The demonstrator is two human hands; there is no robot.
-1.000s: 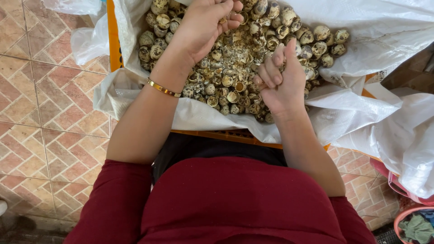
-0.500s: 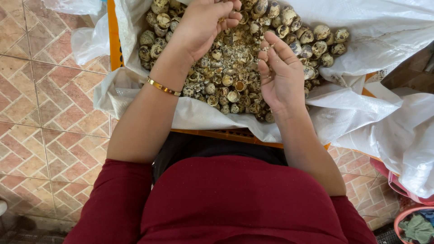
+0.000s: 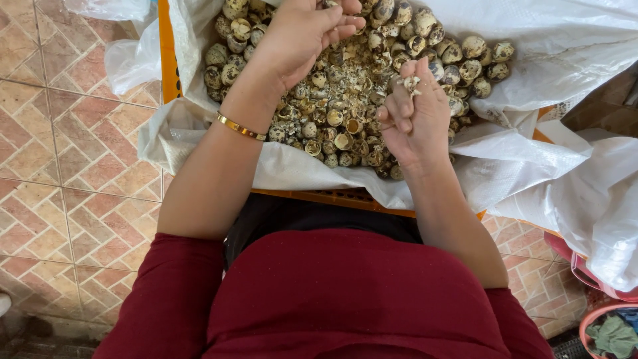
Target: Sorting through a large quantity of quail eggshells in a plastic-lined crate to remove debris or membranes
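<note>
Speckled quail eggs [image 3: 425, 40] upper centre, shell-peeling step; right hand [image 3: 413, 116] pinching shell bits [image 3: 411, 82], left hand [image 3: 302, 36] cupped over pile, contents unclear; next needs dropping shell.

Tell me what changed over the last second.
The right hand turned from open-palmed to curled, fingertips now pinching a bit of speckled shell. The left hand stayed over the pile of quail eggs; the white sack and orange crate did not move.
</note>
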